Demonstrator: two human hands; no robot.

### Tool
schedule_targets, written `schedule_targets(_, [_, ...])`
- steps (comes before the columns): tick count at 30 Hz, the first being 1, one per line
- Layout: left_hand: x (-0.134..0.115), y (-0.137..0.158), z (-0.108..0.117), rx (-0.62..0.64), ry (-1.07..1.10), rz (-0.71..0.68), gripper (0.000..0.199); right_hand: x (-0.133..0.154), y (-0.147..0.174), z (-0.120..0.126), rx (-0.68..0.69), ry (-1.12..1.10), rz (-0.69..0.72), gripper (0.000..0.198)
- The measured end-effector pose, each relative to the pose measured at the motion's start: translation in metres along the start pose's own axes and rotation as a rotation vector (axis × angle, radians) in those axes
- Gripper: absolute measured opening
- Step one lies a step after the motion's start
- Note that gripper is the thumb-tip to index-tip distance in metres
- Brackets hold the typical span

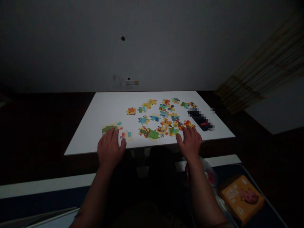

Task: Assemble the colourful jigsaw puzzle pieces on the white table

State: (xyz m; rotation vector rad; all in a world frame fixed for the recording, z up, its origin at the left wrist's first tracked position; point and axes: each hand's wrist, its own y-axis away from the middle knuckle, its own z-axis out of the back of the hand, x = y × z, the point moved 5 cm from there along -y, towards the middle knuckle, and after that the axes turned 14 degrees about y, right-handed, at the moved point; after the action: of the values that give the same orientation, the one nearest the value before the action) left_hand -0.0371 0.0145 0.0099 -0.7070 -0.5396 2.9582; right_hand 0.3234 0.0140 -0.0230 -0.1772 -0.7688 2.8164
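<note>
My left hand (110, 146) lies over the front edge of the white table (83, 136), thumb apart from the fingers. Its fingertips touch or cover part of a green and cream group of puzzle pieces (114, 125). Just right of the thumb lies a cream and pink puzzle piece (128, 136). Palm down, my right hand (190, 142) rests at the same edge, its fingers loosely spread. Near its fingertips are a red and yellow puzzle piece (188, 123) and a green puzzle piece (173, 131). Neither hand visibly grips anything.
Several loose puzzle pieces (163, 114) spread over the table's middle and right. A dark, partly pixelated object (201, 122) lies at the right. An orange puzzle box (242, 199) and a clear plastic bag (209, 171) sit on the seat beside my right arm.
</note>
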Motion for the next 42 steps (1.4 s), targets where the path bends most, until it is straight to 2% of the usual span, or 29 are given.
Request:
schedule_targets(19, [-0.0032,-0.0019,-0.0006,-0.005,-0.076,-0.014,0.051,-0.0004,-0.0018,0.0026,0.004,-0.024,0.002,0.042])
schedule_targets(42, [0.0,-0.0032,-0.003,-0.035,0.014,0.021,0.051,0.0009,-0.0044,0.0041,0.008,-0.016,0.009,0.043])
